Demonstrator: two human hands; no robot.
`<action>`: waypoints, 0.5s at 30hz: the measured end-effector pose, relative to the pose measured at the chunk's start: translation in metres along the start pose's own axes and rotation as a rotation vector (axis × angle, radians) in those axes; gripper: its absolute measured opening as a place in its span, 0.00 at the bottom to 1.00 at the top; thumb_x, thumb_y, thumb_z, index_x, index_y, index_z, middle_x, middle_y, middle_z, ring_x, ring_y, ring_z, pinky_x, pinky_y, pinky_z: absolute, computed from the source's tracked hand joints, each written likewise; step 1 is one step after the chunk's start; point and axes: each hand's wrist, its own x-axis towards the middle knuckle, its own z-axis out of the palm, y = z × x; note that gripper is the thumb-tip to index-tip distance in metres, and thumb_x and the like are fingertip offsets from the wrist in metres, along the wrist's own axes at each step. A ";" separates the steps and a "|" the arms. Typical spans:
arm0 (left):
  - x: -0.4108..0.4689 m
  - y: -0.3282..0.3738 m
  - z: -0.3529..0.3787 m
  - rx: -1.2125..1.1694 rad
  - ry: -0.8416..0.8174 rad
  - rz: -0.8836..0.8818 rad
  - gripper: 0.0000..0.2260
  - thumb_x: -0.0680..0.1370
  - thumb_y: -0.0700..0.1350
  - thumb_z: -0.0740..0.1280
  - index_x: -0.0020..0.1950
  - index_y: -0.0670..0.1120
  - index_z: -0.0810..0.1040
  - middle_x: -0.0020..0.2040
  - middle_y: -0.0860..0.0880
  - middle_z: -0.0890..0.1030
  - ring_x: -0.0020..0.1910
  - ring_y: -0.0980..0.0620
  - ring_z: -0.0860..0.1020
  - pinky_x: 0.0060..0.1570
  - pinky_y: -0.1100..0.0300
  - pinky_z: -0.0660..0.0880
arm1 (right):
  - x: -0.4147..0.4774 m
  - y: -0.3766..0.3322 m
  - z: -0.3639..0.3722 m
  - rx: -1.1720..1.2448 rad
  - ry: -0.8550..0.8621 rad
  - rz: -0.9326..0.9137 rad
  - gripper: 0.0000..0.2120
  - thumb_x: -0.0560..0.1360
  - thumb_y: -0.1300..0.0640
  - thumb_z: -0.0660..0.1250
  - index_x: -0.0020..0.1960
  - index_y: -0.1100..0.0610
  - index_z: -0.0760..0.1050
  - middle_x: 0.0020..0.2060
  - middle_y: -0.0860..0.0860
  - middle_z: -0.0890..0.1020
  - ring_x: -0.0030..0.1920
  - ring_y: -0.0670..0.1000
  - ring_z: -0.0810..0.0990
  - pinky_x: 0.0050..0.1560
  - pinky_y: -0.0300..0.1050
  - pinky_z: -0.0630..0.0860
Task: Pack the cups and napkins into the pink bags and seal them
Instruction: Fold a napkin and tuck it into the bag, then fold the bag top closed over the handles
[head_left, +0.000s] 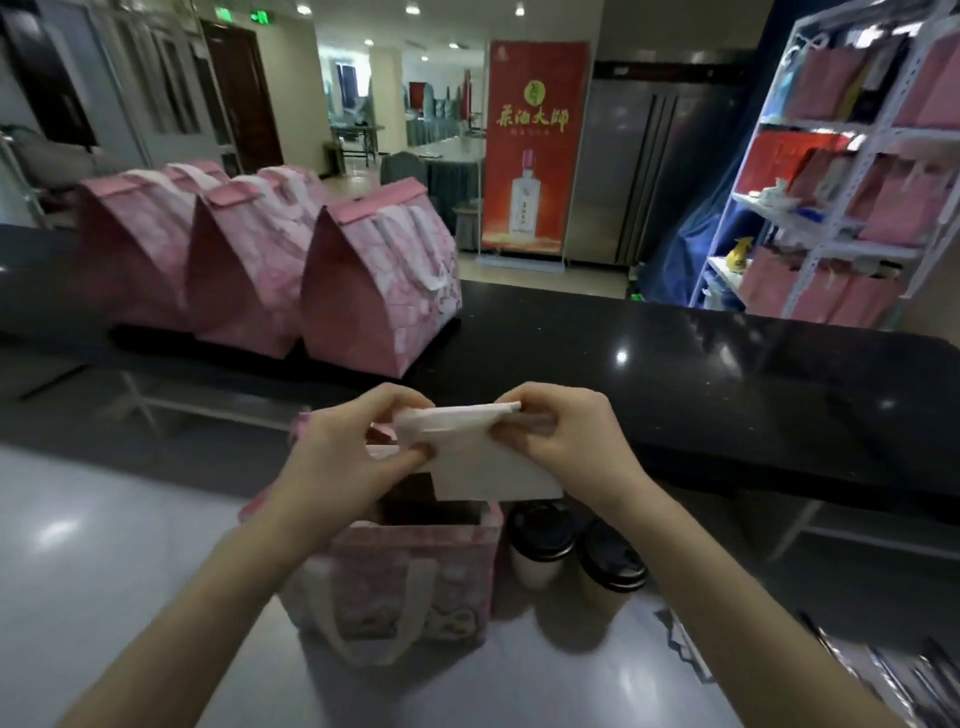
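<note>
A white napkin (483, 457) hangs over the open mouth of a pink bag (410, 577) standing on the grey worktop in front of me. My left hand (353, 447) pinches the napkin's left edge and my right hand (561, 436) pinches its upper right corner. Just right of the bag stand two paper cups with black lids, one white (540, 545) and one tan (610, 571). On the black counter behind, three sealed pink bags (374, 291) sit in a row at the left.
The black counter (675, 374) runs across the middle of the view. A white shelf rack (841, 171) with more pink bags stands at the far right. Dark items lie at the worktop's lower right corner (883, 670). A red banner (535, 145) stands beyond the counter.
</note>
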 end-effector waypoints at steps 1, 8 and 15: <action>-0.001 -0.015 -0.015 0.109 0.025 0.010 0.16 0.67 0.44 0.77 0.50 0.57 0.79 0.45 0.62 0.81 0.46 0.61 0.79 0.44 0.73 0.71 | 0.007 -0.005 0.009 -0.006 0.032 -0.016 0.06 0.71 0.61 0.74 0.47 0.56 0.83 0.41 0.46 0.84 0.45 0.39 0.80 0.44 0.30 0.73; -0.011 -0.103 -0.058 0.474 -0.482 -0.095 0.49 0.58 0.67 0.73 0.76 0.60 0.59 0.74 0.65 0.58 0.77 0.57 0.46 0.76 0.50 0.49 | 0.024 -0.015 0.071 -0.162 0.039 -0.104 0.06 0.71 0.62 0.74 0.48 0.55 0.82 0.41 0.47 0.83 0.44 0.42 0.80 0.47 0.33 0.75; -0.027 -0.132 -0.048 0.574 -0.565 -0.021 0.55 0.56 0.78 0.62 0.77 0.62 0.43 0.78 0.59 0.40 0.70 0.59 0.25 0.70 0.50 0.29 | 0.012 -0.003 0.125 -0.225 -0.212 0.124 0.07 0.70 0.59 0.73 0.47 0.50 0.82 0.39 0.41 0.82 0.43 0.40 0.79 0.46 0.37 0.76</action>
